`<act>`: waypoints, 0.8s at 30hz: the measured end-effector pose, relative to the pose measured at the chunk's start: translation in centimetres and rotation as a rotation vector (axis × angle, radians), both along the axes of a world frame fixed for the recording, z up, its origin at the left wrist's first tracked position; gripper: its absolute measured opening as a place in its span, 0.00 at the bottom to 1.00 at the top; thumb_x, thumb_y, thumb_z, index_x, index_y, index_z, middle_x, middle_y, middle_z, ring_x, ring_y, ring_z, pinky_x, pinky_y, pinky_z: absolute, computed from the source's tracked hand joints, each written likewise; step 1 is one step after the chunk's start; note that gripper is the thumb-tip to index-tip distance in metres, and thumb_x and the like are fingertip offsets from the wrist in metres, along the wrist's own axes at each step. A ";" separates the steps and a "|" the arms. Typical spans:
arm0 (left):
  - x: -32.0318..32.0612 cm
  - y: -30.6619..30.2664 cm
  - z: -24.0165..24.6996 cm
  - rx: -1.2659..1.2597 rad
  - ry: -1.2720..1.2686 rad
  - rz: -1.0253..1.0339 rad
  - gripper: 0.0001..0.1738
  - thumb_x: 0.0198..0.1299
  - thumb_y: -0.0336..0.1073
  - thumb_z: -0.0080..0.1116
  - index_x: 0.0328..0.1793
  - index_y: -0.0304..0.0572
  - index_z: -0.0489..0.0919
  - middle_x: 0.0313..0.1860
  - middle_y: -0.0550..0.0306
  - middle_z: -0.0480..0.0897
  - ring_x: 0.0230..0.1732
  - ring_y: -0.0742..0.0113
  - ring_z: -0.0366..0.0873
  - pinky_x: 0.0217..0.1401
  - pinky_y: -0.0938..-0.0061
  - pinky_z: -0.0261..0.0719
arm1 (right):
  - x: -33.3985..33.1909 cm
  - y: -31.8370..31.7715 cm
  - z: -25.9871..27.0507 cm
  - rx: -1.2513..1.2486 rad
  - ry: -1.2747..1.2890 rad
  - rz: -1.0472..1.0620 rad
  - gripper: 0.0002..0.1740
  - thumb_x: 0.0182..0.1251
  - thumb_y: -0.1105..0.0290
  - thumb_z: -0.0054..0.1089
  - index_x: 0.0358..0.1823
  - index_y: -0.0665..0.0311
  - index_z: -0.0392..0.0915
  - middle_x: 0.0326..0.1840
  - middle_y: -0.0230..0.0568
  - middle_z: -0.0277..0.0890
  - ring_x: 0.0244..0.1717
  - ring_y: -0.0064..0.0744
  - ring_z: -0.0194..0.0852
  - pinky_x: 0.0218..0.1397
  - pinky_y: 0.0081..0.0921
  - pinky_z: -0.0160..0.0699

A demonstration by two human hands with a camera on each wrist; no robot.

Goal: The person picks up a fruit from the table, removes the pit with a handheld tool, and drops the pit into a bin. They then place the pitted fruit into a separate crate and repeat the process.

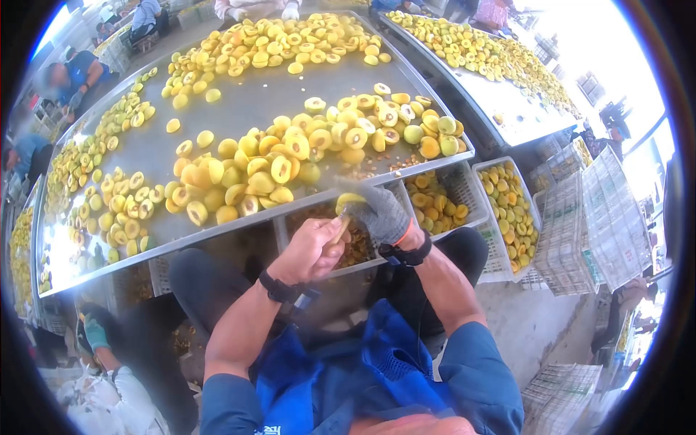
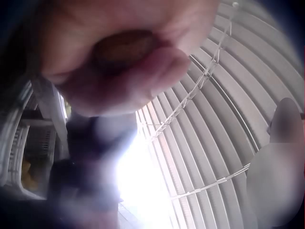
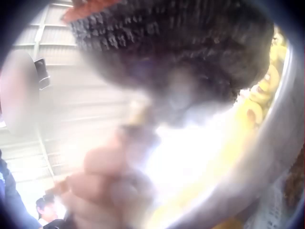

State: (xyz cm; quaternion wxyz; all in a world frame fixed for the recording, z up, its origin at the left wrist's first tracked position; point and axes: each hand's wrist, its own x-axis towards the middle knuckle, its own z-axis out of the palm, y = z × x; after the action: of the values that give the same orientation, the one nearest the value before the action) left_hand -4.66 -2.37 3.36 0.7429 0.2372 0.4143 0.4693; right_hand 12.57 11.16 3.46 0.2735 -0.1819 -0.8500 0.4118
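Note:
My bare left hand (image 1: pixel 313 250) curls its fingers round the pale wooden handle of a pitting tool (image 1: pixel 341 230). In the left wrist view the brown butt of the handle (image 2: pixel 125 48) pokes out of the fist. The tool's working end meets a yellow peach (image 1: pixel 349 202), which hides it. My right hand (image 1: pixel 386 213), in a grey knit glove, grips that peach just above the left hand. Both hands are over the table's near edge, above the crates. The right wrist view shows the glove (image 3: pixel 176 52) close over the blurred left fist (image 3: pixel 107 183).
Halved peaches (image 1: pixel 254 163) lie heaped along the metal table (image 1: pixel 239 98). Below its edge stands a crate of peach pieces (image 1: pixel 435 206), with another full crate (image 1: pixel 507 217) to the right. Stacked white crates (image 1: pixel 587 225) stand farther right. Another worker's gloved hand (image 1: pixel 94 333) is at lower left.

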 end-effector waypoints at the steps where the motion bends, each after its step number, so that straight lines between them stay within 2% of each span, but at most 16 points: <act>1: -0.2 0.0 0.1 0.004 0.034 -0.036 0.24 0.83 0.52 0.45 0.47 0.36 0.75 0.20 0.68 0.65 0.12 0.81 0.57 0.11 0.80 0.57 | 0.4 0.2 0.8 0.117 -0.061 0.027 0.25 0.72 0.80 0.60 0.70 0.68 0.76 0.52 0.49 0.87 0.52 0.40 0.86 0.58 0.33 0.83; 4: -0.2 -0.1 0.1 -0.004 0.018 -0.085 0.24 0.83 0.52 0.46 0.46 0.36 0.75 0.20 0.68 0.64 0.12 0.81 0.57 0.11 0.81 0.55 | 0.9 0.9 0.5 0.223 -0.065 0.099 0.26 0.70 0.81 0.60 0.70 0.67 0.76 0.54 0.51 0.86 0.53 0.44 0.87 0.58 0.35 0.83; 7: 0.5 -0.2 0.1 -0.080 -0.089 -0.044 0.24 0.83 0.52 0.45 0.45 0.35 0.75 0.19 0.68 0.64 0.12 0.81 0.57 0.11 0.81 0.56 | 0.9 0.8 0.7 0.305 -0.054 0.085 0.26 0.68 0.82 0.62 0.69 0.65 0.78 0.55 0.50 0.86 0.53 0.43 0.87 0.58 0.35 0.83; 10: 0.6 -0.1 0.3 -0.062 -0.033 -0.036 0.24 0.83 0.51 0.45 0.46 0.35 0.75 0.19 0.68 0.64 0.12 0.81 0.57 0.11 0.80 0.56 | 0.7 1.0 0.0 0.018 -0.014 0.090 0.28 0.65 0.82 0.65 0.68 0.64 0.79 0.55 0.48 0.86 0.52 0.42 0.87 0.58 0.35 0.83; 13: 1.2 0.0 0.0 -0.031 0.057 -0.008 0.24 0.83 0.51 0.44 0.46 0.36 0.75 0.19 0.68 0.64 0.11 0.81 0.57 0.10 0.80 0.56 | 0.7 1.5 0.6 0.164 -0.098 0.095 0.28 0.65 0.81 0.66 0.68 0.62 0.79 0.53 0.45 0.87 0.52 0.37 0.86 0.58 0.32 0.82; 16: 1.1 0.2 -0.3 -0.013 0.061 0.007 0.24 0.83 0.51 0.44 0.47 0.35 0.76 0.20 0.67 0.66 0.11 0.80 0.57 0.10 0.79 0.56 | 0.8 1.5 -0.8 0.085 -0.089 0.045 0.29 0.68 0.80 0.65 0.72 0.63 0.76 0.54 0.44 0.88 0.53 0.33 0.86 0.60 0.30 0.81; 19: 1.1 0.5 -0.8 -0.077 -0.152 0.069 0.24 0.83 0.51 0.43 0.48 0.35 0.76 0.21 0.65 0.67 0.12 0.79 0.59 0.11 0.79 0.57 | 0.5 0.5 -0.6 -0.132 -0.028 -0.011 0.32 0.71 0.80 0.63 0.76 0.64 0.72 0.56 0.44 0.87 0.57 0.30 0.85 0.63 0.30 0.80; 20: 0.6 0.6 -1.3 -0.077 -0.208 0.056 0.23 0.83 0.51 0.44 0.49 0.35 0.76 0.22 0.64 0.68 0.12 0.78 0.60 0.12 0.79 0.58 | 0.6 0.8 -0.8 -0.135 0.007 0.021 0.33 0.72 0.79 0.61 0.79 0.65 0.68 0.59 0.44 0.87 0.60 0.30 0.83 0.65 0.30 0.79; 23: 0.7 0.4 -0.9 -0.059 -0.180 0.083 0.23 0.83 0.50 0.43 0.48 0.36 0.76 0.20 0.64 0.67 0.12 0.78 0.59 0.12 0.79 0.58 | 0.2 0.6 -1.3 -0.021 -0.021 -0.049 0.32 0.73 0.79 0.61 0.78 0.65 0.69 0.60 0.44 0.87 0.61 0.30 0.83 0.66 0.30 0.79; 24: 1.0 0.4 -0.8 -0.024 -0.084 0.096 0.23 0.83 0.50 0.43 0.47 0.36 0.76 0.20 0.64 0.67 0.11 0.78 0.59 0.12 0.78 0.58 | 0.1 0.3 -1.3 -0.044 0.007 -0.085 0.30 0.71 0.74 0.67 0.74 0.65 0.75 0.60 0.47 0.86 0.61 0.38 0.82 0.68 0.35 0.76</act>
State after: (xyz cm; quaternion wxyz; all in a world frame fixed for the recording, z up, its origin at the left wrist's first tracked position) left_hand -3.70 -1.93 2.53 0.7391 0.1885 0.3991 0.5088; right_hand 12.63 11.48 2.18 0.2896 -0.2224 -0.8313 0.4191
